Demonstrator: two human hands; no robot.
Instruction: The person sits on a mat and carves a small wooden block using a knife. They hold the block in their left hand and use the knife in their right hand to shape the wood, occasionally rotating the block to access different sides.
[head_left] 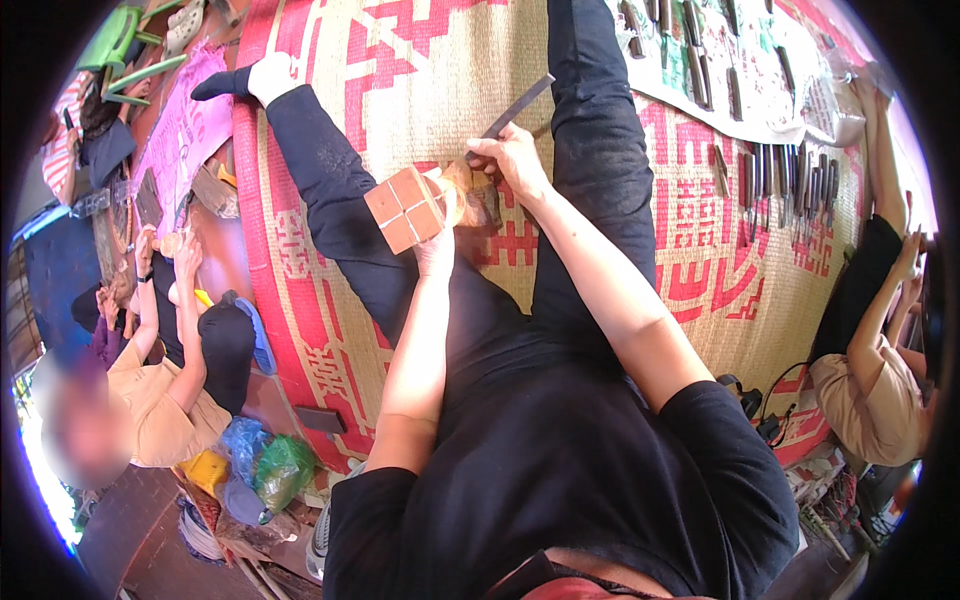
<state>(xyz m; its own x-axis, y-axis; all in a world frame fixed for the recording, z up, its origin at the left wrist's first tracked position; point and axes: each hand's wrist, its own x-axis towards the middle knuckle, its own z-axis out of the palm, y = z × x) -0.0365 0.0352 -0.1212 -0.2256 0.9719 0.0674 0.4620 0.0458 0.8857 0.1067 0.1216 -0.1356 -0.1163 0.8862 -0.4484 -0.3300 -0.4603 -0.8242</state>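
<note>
Between my outstretched legs, my left hand [436, 248] is closed around a carved wooden piece. Its square reddish-brown base [404, 208], marked with a pale cross, faces up toward me. The paler carved part lies beyond the base, partly hidden by the hand. My right hand [512, 162] grips a flat, dark metal bar [520, 103], perhaps a file or chisel. One end of the bar points up and away to the right; the other comes close to the carving. Beneath the carving, a brown wooden block [486, 208] rests on the mat.
A red and straw-coloured woven mat [450, 60] lies under me. Several carving tools [790, 185] lie in a row at right, below a pale sheet [760, 110] bearing more. A person [165, 400] works at left near a pink cloth [190, 125]; another [870, 390] sits at right.
</note>
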